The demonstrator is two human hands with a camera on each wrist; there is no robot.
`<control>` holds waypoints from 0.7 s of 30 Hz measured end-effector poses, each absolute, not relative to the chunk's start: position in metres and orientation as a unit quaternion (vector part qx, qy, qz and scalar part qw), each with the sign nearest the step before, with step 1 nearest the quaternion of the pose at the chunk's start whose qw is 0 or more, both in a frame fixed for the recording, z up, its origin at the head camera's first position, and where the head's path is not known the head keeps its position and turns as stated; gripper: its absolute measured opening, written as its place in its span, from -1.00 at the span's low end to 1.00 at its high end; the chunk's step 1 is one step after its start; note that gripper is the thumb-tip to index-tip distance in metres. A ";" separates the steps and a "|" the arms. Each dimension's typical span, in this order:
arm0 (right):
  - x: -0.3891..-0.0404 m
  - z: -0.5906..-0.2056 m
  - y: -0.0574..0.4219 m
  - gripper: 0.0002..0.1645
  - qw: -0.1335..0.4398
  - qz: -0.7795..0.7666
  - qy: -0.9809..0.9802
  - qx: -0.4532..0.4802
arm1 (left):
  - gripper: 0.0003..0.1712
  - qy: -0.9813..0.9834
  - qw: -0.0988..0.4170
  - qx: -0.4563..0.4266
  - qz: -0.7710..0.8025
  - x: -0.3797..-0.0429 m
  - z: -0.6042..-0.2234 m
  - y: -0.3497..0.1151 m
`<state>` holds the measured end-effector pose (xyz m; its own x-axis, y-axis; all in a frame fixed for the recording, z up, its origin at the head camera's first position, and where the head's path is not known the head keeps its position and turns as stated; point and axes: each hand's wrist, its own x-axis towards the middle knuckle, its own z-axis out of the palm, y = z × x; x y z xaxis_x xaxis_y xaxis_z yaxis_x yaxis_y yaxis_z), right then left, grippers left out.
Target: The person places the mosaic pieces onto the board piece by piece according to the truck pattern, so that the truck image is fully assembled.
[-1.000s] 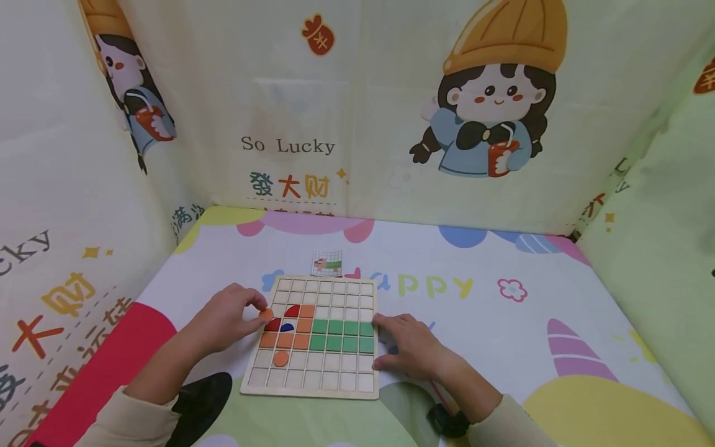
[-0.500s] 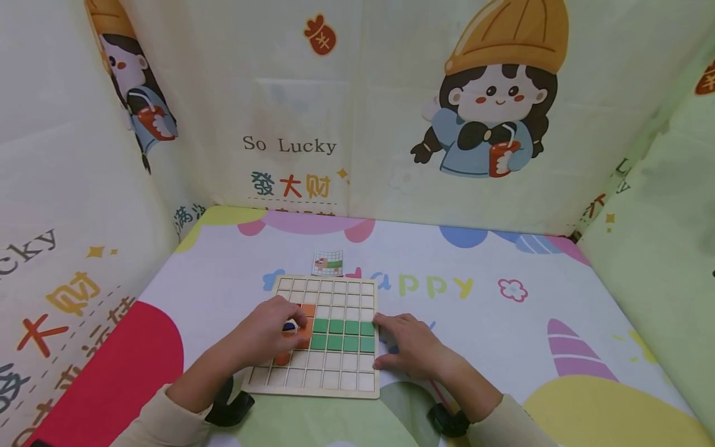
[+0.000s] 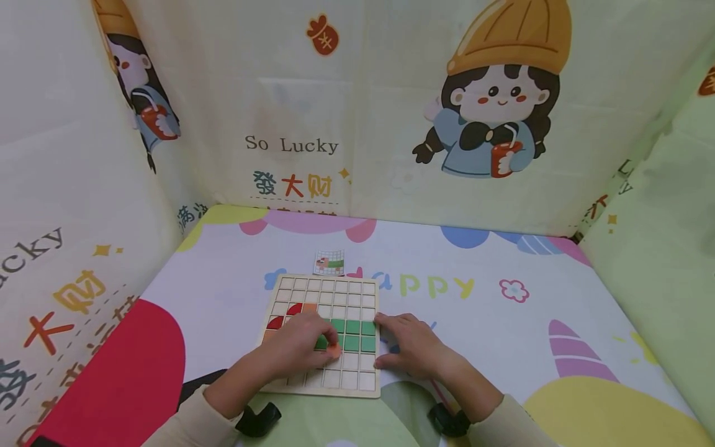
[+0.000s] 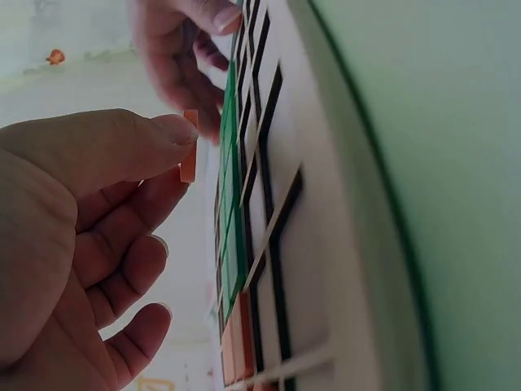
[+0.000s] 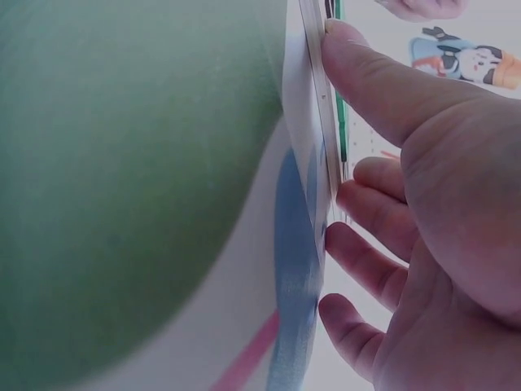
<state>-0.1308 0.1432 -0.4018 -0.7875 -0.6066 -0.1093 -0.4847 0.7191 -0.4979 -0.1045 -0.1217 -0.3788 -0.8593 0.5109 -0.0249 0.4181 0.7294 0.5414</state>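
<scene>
My left hand (image 3: 296,347) pinches an orange round disc (image 3: 334,351) between thumb and forefinger. In the left wrist view the disc (image 4: 189,147) is held edge-on, a short way off the board's face. Below it lies a wooden grid board (image 3: 349,380) with two rows of green square tiles (image 3: 360,327). Red curved pieces (image 3: 275,322) and an orange tile (image 3: 310,308) show at the board's left; the left hand hides other pieces there. My right hand (image 3: 413,344) rests at the board's right edge, its thumb (image 5: 350,53) touching the rim and its fingers loosely spread.
A small printed card (image 3: 329,262) with a coloured grid picture lies just behind the board. The table wears a patterned cloth (image 3: 475,323), and printed curtains (image 3: 385,155) stand around it. Black wrist devices (image 3: 259,420) sit near both sleeves.
My left hand has carried the orange disc from the board's left edge rightward over the grid, to just below the green tiles. The right hand has stayed at the right edge.
</scene>
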 end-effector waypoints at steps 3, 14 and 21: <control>-0.131 -0.401 0.143 -0.06 0.136 -0.231 0.917 -0.295 | -0.93 0.923 0.091 0.263 0.267 -0.104 -0.381 -0.117; -0.130 -0.401 0.142 -0.05 0.142 -0.229 0.920 -0.286 | -0.94 0.927 0.092 0.275 0.237 -0.098 -0.388 -0.103; -0.131 -0.402 0.143 -0.05 0.139 -0.232 0.919 -0.288 | -0.95 0.924 0.082 0.296 0.227 -0.099 -0.391 -0.099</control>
<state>-0.1306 0.1426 -0.4016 -0.7958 -0.5932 -0.1220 -0.4644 0.7271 -0.5056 -0.0989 -0.0993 -0.3908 -0.8115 0.5840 -0.0177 0.5092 0.7218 0.4688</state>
